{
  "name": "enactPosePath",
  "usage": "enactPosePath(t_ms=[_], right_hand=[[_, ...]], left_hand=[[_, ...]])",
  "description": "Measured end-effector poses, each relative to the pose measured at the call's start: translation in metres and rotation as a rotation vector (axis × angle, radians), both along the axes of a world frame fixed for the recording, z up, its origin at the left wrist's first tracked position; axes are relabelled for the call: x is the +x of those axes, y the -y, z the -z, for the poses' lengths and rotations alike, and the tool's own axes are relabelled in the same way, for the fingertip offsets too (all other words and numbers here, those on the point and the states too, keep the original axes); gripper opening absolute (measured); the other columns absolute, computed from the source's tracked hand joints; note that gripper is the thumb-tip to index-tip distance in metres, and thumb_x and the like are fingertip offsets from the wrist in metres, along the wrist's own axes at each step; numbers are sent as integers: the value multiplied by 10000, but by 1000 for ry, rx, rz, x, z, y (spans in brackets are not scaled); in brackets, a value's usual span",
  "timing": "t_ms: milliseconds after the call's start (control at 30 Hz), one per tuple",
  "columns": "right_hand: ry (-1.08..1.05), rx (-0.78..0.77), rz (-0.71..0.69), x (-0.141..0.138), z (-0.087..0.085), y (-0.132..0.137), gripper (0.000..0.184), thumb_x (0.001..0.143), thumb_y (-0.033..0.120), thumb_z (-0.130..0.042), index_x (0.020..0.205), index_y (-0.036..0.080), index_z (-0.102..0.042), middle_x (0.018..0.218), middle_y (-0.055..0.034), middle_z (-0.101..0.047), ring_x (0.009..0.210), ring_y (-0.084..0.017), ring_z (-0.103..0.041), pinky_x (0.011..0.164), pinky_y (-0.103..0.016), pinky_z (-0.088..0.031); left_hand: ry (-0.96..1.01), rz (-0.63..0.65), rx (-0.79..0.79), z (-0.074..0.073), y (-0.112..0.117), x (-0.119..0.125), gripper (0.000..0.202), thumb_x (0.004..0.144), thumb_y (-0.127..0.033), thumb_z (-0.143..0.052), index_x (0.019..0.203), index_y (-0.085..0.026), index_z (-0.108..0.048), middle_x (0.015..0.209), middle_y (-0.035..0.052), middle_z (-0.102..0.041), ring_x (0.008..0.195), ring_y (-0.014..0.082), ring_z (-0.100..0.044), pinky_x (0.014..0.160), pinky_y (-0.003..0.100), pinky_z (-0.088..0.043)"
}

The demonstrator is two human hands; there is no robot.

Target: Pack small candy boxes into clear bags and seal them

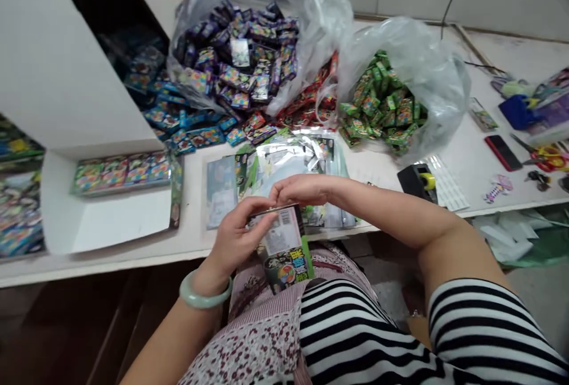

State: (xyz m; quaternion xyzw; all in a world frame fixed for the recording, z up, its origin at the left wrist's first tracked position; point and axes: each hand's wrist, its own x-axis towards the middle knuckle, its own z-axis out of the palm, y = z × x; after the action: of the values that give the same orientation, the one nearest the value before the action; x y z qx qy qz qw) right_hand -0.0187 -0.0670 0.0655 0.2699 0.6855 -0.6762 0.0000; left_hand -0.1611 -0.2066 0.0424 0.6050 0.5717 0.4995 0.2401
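A flat packet (291, 263), mostly black with a green side edge, shows a white barcode label (283, 231) above colourful print and lettering. It is held just off the near edge of the table (194, 195), above the person's lap (249, 296). The left hand (235, 232) has its grip closed on it, thumb across the front. The right hand (302, 188) bends in at the packet's top; its fingertips are hidden, so its grip cannot be told.

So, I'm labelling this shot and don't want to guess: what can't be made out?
All in the head view:
Right hand: exact fingertip grip, hidden by its own curled fingers.
Flat black-and-green printed packet in the left hand: contents, hidden by its printed face.
White rectangular label: print, too small and blurred.
Multicoloured packets at far left: cut off by the picture edge.
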Motion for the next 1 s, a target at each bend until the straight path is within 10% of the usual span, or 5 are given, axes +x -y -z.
enactPosePath(t_ms=[133,233,333,700,1000], right_hand=[[56,149,208,52,4,-54,127,799,178,-580,908,199,-642,875,-20,-710,828,-160,-652,758,-317,-544],[144,791,880,113,8,-120,270,786,178,-616,1057,181,-613,1188,-122,-651,1119,-230,-602,1018,-426,-463],[357,1120,1202,163,17,-180,563,750,188,-685,1285,130,-520,1441,-220,-480,1355,-318,-441,1134,-505,-334],[87,1121,1313,217,47,-193,317,900,441,-524,1068,185,-606,1116,-138,-693,1060,-270,-652,971,-459,-505],[-244,410,1032,151,29,-121,461,666,585,-790,935,235,-660,844,-11,-686,681,-149,-625,555,-282,-546]], left_hand=[[118,-296,-80,-4,0,-23,168,765,-315,-730,894,-208,-715,847,12,-729,758,160,-661,669,255,-536],[412,-663,-37,3,-5,-46,242,654,-242,-741,890,-200,-706,842,-5,-718,729,133,-634,637,220,-506],[630,-745,1,12,-13,-54,323,592,-207,-732,908,-192,-664,866,-8,-697,739,115,-633,637,198,-505],[742,-535,-261,46,-5,-47,628,586,-286,-875,1102,-221,-522,1011,45,-685,951,199,-676,690,260,-609],[142,-405,-462,63,18,-59,868,649,-525,-818,1368,-211,-448,1126,97,-618,948,238,-666,696,325,-599]])
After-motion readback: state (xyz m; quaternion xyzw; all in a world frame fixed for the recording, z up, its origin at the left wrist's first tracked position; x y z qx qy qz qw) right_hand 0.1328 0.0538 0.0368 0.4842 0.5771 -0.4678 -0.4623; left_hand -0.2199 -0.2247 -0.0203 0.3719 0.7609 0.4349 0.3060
